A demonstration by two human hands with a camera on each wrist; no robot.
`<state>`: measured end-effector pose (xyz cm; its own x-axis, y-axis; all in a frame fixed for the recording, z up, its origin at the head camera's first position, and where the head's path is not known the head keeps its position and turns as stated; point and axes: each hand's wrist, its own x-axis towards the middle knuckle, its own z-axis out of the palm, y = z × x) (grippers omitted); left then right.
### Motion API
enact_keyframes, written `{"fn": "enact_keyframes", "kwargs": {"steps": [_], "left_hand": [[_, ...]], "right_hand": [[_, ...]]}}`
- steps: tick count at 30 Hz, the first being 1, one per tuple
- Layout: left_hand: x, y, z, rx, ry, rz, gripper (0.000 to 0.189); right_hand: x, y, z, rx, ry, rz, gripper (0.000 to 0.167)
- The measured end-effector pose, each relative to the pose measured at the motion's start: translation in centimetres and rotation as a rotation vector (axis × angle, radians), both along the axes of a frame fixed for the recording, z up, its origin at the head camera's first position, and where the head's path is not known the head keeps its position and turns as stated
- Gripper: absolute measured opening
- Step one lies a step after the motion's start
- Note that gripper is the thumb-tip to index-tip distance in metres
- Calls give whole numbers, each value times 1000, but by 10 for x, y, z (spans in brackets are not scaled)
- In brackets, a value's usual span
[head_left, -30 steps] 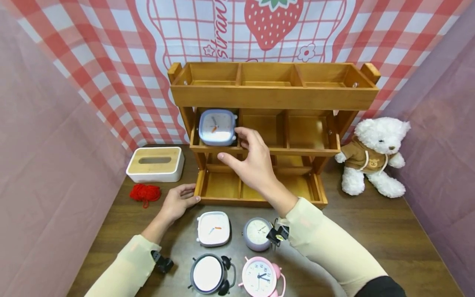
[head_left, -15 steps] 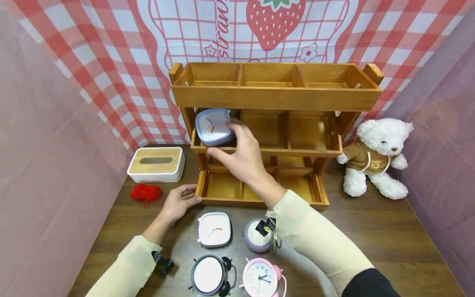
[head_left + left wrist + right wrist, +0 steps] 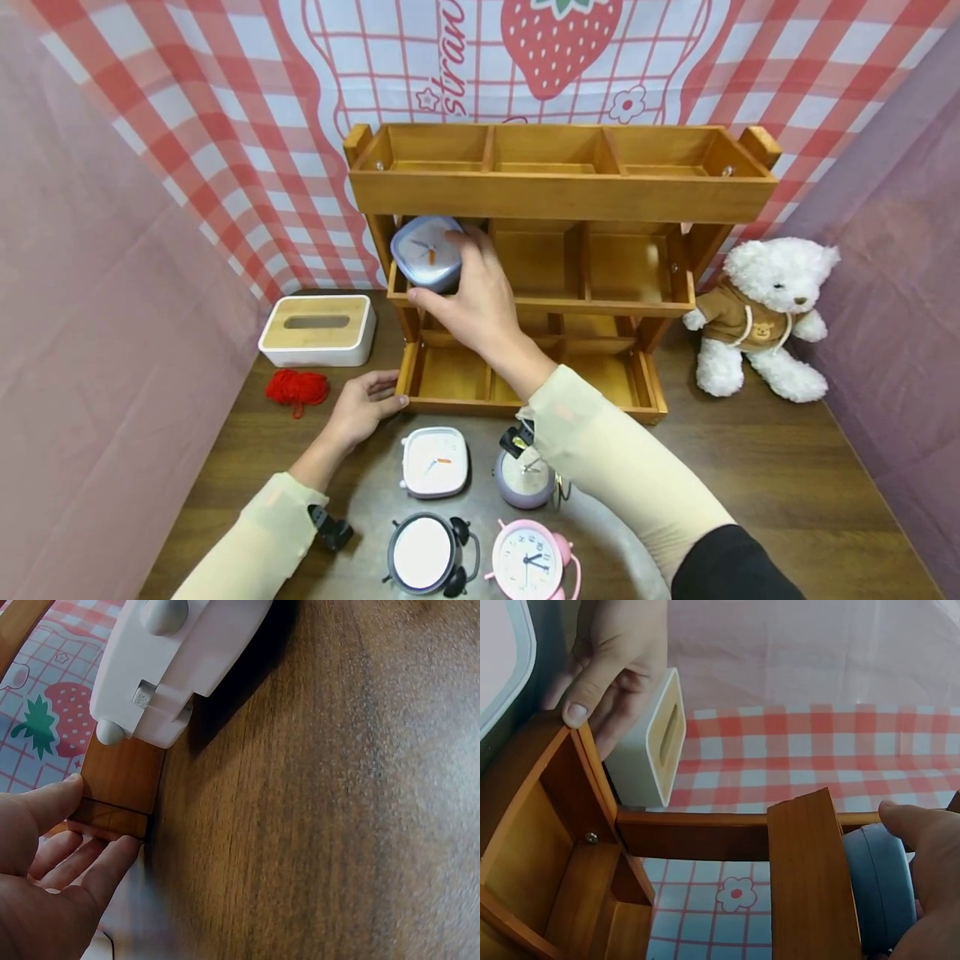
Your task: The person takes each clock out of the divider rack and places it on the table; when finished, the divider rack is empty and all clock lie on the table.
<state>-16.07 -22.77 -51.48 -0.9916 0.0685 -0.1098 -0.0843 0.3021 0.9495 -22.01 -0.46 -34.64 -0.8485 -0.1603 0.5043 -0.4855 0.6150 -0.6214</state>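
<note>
A blue rounded-square alarm clock (image 3: 427, 250) sits tilted in the left compartment of the middle tier of a wooden shelf (image 3: 562, 198). My right hand (image 3: 480, 296) grips its right side, thumb low at the front and fingers behind the edge. In the right wrist view, the clock's blue side (image 3: 881, 889) shows between the shelf's front board and my hand. With thumb and fingers, my left hand (image 3: 363, 408) holds the lower left corner of the shelf. A white square alarm clock (image 3: 435, 462) lies face up close to that hand.
A purple round clock (image 3: 525, 479), a black twin-bell clock (image 3: 422, 554) and a pink twin-bell clock (image 3: 527, 560) lie on the table in front. Left of the shelf are a tissue box (image 3: 317, 332) and red yarn (image 3: 297, 390). A white teddy bear (image 3: 761, 317) sits at right.
My right hand has moved left and closed onto the blue clock, which has turned from upright to tilted and shifted slightly left. My left hand stays at the shelf corner.
</note>
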Motion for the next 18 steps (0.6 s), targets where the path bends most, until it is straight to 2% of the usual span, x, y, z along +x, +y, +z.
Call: {"fn": "enact_keyframes", "kwargs": {"steps": [5, 11, 15, 18], "left_hand": [[0, -1, 1, 7, -1, -1, 54], [-1, 0, 0, 5, 3, 6, 53], [0, 0, -1, -19, 2, 5, 54], [0, -1, -1, -33, 6, 8, 54]], "right_hand": [[-6, -5, -4, 7, 97, -18, 91], [-12, -5, -8, -15, 209, -26, 84], [-11, 1, -4, -63, 222, -14, 81], [-7, 6, 1, -92, 196, -8, 80]]}}
